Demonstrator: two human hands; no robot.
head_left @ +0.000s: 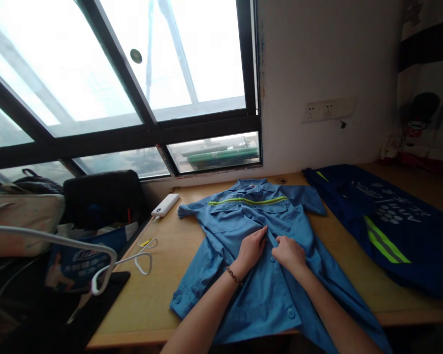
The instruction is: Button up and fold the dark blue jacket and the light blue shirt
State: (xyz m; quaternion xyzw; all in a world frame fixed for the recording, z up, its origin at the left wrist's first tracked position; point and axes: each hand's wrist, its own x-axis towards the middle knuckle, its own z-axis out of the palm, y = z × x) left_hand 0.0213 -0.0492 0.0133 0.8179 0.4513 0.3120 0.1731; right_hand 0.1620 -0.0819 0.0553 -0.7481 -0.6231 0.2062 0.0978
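Observation:
A light blue work shirt (pixel 243 290) with a yellow-green reflective stripe across the chest lies face up on the wooden table (pixel 158 295), collar toward the window. My left hand (pixel 251 248) and my right hand (pixel 288 253) meet at the shirt's front placket, at mid-chest. Both hands have their fingers curled and pinched on the placket fabric by a button. A beaded bracelet sits on my left wrist. The shirt's hem hangs over the table's near edge.
A dark navy garment (pixel 395 226) with reflective stripes and white print lies on the right of the table. A white power bank (pixel 165 204) with a looped white cable (pixel 143 255) sits at the left. Black and beige bags stand left, below the window.

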